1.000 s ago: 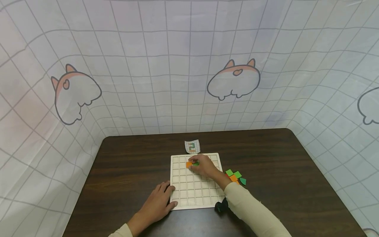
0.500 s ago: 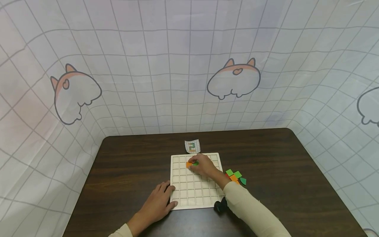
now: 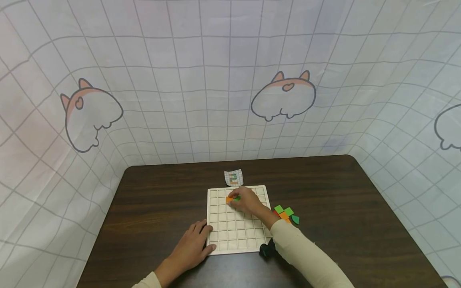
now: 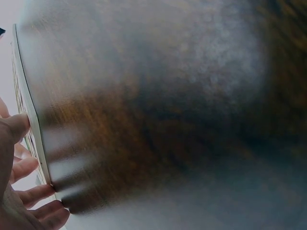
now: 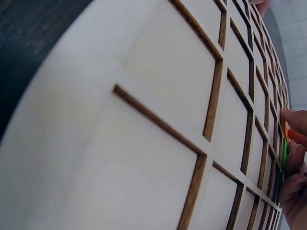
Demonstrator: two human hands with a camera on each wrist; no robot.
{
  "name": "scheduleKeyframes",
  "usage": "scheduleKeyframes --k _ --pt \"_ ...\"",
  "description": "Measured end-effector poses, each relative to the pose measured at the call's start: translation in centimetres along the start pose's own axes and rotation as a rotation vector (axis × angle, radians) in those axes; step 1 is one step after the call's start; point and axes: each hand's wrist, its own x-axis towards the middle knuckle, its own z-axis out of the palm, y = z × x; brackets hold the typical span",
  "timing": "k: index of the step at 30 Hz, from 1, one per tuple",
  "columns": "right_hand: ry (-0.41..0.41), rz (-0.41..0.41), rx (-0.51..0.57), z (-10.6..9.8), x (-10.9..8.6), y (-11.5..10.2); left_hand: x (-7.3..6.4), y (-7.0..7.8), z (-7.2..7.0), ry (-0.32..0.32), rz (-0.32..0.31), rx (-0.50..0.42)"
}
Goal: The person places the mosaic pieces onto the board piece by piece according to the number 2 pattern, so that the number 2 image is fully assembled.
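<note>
A pale square grid board lies on the dark wooden table. At its left edge my left hand rests with fingers and thumb spread, the fingertips touching the rim, as the left wrist view also shows. Over the upper part of the board, my right hand pinches an orange square tile between thumb and finger. Directly right of that tile is a green tile, partly covered by the same hand. In the right wrist view the fingers crowd around the orange tile and the green tile.
Right of the board lies a loose pile of green, orange and red tiles, partly behind the right forearm. A small paper card with a coloured grid pattern sits beyond the board. Some black object is at the board's near right corner.
Both hands stay almost in place. The right fingers shift only slightly around the orange tile, and the right sleeve moves a little to the left.
</note>
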Motion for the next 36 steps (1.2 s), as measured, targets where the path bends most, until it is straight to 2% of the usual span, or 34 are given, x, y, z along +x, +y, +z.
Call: scheduleKeyframes --k 5,10,19,24,30,36 --pt "-0.008 -0.010 -0.002 -0.1 -0.1 0.1 0.1 0.0 0.0 -0.006 -0.004 0.000" --pt "-0.015 -0.053 0.005 -0.4 -0.4 0.4 0.2 0.0 0.1 -0.013 -0.009 -0.005" --pt "-0.029 -0.088 0.061 -1.7 -2.4 1.6 0.0 0.2 0.2 -0.022 -0.016 -0.002" --pt "-0.023 -0.137 0.078 -3.8 -4.0 3.2 0.0 0.2 0.2 -0.030 -0.020 -0.005" --pt "0.016 -0.138 0.070 -6.9 -6.2 5.6 0.1 0.2 0.4 -0.018 -0.012 -0.002" --pt "0.045 -0.144 0.014 -9.6 -8.2 8.4 0.1 0.1 0.4 -0.022 -0.010 -0.002"
